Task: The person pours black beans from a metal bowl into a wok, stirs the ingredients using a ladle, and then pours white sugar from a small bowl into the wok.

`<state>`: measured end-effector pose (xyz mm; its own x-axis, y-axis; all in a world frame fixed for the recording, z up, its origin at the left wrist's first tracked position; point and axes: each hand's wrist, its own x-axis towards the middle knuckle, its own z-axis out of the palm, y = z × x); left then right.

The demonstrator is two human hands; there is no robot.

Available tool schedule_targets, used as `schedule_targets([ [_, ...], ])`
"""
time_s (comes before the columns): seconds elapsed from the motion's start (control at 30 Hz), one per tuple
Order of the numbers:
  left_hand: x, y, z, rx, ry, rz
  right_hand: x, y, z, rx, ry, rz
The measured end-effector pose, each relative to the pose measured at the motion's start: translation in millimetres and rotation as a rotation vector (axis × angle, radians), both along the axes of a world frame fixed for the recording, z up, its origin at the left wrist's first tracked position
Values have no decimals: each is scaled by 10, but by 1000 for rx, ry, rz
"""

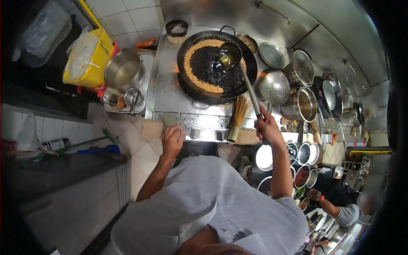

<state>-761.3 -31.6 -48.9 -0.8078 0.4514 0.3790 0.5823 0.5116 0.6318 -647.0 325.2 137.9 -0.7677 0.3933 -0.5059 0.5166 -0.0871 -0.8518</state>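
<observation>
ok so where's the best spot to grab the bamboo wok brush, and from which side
Likely the solid handle end of the bamboo wok brush, from the front of the stove: that end points away from the wok, while loose bristles fan toward it.

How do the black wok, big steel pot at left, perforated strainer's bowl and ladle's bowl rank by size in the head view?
1. Black wok
2. Steel pot
3. Strainer's bowl
4. Ladle's bowl
</observation>
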Motion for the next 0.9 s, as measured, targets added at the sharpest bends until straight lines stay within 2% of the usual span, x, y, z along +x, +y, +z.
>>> schedule_targets([
  [0.03,-6,-9,-18,8,-7,8,10,0,-67,-1,1,-2],
  [0.13,-112,217,66,39,-1,-8,132,28,-246,702,54,269],
  [0.17,-166,324,123,39,-1,-10,164,-36,-141,701,54,267],
  [0.23,-303,589,279,52,68,-72,220,-196,165,481,-131,228],
  [0.27,-356,725,359,51,65,-75,312,-200,129,533,-142,271],
  [0.3,-434,882,440,37,109,-74,381,-227,71,533,-142,269],
  [0.37,-562,1158,476,21,152,-75,516,-287,-123,764,67,347],
  [0.43,-667,1377,430,17,223,-82,485,-276,-462,690,8,343],
  [0.5,-699,1513,368,-1,220,-93,254,-326,-657,894,-177,411],
  [0.57,-739,1578,336,-18,216,-103,104,-250,-932,907,-227,422],
  [0.6,-758,1593,332,-46,209,-104,19,-228,-954,846,-83,360],
  [0.7,-775,1606,321,-80,208,-100,-35,-214,-484,394,-51,163],
  [0.83,-746,1613,324,-72,197,-67,-132,-10,-352,409,-17,88],
  [0.9,-718,1617,347,-85,188,-52,-352,436,-868,640,163,119],
])
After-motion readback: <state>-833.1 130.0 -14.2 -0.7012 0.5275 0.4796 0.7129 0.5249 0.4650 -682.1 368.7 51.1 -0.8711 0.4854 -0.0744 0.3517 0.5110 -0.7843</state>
